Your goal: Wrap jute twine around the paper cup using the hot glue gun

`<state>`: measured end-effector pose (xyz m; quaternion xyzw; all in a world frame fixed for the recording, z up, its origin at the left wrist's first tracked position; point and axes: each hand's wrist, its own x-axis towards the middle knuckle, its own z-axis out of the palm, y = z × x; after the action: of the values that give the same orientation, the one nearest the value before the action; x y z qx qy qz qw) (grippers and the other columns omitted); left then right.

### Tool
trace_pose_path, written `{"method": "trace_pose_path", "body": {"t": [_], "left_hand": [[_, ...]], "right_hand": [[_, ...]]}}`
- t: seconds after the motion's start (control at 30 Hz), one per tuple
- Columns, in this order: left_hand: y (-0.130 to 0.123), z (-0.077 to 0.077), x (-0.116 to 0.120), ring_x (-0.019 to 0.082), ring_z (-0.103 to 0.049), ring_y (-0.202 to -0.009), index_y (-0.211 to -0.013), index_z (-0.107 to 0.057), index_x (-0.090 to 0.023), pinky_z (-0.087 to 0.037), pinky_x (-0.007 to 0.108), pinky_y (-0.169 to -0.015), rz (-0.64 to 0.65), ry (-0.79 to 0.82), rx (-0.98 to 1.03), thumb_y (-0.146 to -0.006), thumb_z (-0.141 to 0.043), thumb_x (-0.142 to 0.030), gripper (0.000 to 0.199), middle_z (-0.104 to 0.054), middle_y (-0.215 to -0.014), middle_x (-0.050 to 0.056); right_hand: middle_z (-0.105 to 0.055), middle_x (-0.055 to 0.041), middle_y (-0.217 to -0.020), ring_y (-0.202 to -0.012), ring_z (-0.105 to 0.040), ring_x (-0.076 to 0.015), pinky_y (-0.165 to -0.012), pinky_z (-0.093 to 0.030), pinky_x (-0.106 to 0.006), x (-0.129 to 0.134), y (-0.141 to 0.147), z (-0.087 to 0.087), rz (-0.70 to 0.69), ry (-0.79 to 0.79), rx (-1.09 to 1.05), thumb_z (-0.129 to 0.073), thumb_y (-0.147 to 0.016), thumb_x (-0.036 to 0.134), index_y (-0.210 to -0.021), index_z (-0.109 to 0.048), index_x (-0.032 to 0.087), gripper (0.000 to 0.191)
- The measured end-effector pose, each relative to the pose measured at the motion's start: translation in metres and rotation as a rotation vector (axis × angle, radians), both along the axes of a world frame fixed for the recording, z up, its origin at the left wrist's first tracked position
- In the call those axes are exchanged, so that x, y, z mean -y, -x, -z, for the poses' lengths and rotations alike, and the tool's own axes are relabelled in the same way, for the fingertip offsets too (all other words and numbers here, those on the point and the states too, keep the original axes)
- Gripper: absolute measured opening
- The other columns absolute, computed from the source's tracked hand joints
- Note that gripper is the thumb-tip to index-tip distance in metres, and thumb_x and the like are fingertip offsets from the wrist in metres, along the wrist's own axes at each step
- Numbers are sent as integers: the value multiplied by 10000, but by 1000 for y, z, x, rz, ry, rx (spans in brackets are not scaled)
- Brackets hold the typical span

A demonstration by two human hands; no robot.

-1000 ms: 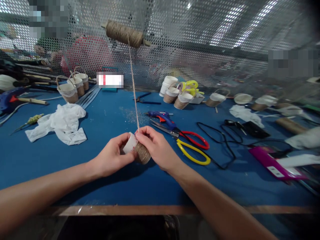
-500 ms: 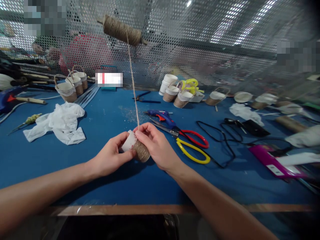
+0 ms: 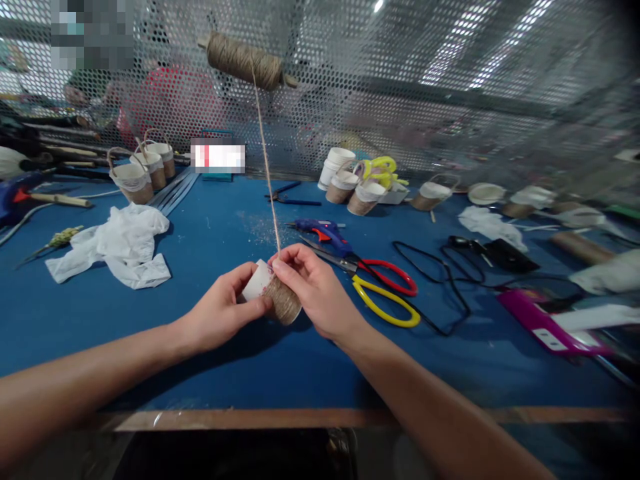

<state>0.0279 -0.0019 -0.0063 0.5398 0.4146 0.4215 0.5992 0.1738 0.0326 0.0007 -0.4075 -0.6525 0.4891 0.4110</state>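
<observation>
Tilted above the table is a white paper cup (image 3: 257, 283), its lower part wrapped in brown twine (image 3: 283, 301). My left hand (image 3: 225, 305) is closed around the cup's white end, thumb along the front. The fingers of my right hand (image 3: 311, 285) pinch at the upper side of the wrapping, where the taut twine strand (image 3: 267, 167) comes down; they partly hide the strand's end. That strand runs up to a twine spool (image 3: 243, 61) on a stick at the perforated metal screen.
Right of my hands lie a blue glue gun (image 3: 325, 233) and scissors (image 3: 385, 300) with red and yellow handles. Pliers (image 3: 293, 197) lie behind. Twine-wrapped cups (image 3: 134, 185) stand at the back left, near a crumpled white cloth (image 3: 117, 247). A purple power strip (image 3: 545, 323) is at right.
The spool has turned slightly on its stick. Both hands stay almost in place, with the cup a touch rotated between them.
</observation>
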Motion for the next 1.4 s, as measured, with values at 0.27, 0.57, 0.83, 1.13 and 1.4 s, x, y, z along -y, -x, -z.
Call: {"method": "trace_pose_path", "body": {"t": [0.27,0.57,0.83,1.13,1.4], "left_hand": [[1,1,2,96,-406,-632,-791,-470,-152,-336,229,-602,8,22,15,-706,-599,-222,171,-443,-701,-39],[-1,-7,-3,97,-410,-623,-735,-528,-130,-316,225,-600,-64,90,61,-709,-565,-249,128,-475,-668,-31],[-4,-11,-4,85,-364,-554,-620,-497,-144,-284,219,-552,-129,140,69,-636,-560,-204,88,-435,-575,-51],[-6,-11,-1,104,-411,-573,-611,-527,-139,-310,225,-595,-135,177,139,-596,-572,-196,75,-504,-583,-30],[-6,-14,-1,117,-412,-590,-599,-512,-145,-309,239,-620,-91,196,134,-579,-566,-187,71,-498,-584,-20]], "right_hand": [[-515,23,-714,-639,-496,-117,-593,-406,-268,1,0,-1,-36,-4,117,-502,-814,325,-793,-459,205,129],[-504,9,-760,-701,-486,-122,-652,-406,-275,3,2,1,-43,-119,122,-489,-820,283,-794,-465,195,95],[-530,9,-736,-693,-501,-119,-653,-416,-265,-4,3,-1,-36,9,106,-523,-794,327,-779,-505,180,149],[-608,-48,-785,-425,-381,-40,-347,-288,-183,-101,36,-54,-29,26,157,-402,-893,325,-694,-496,158,277],[-566,15,-698,-462,-469,-47,-416,-400,-178,-120,56,-74,34,-156,400,-408,-916,241,-930,-546,129,178]]}}
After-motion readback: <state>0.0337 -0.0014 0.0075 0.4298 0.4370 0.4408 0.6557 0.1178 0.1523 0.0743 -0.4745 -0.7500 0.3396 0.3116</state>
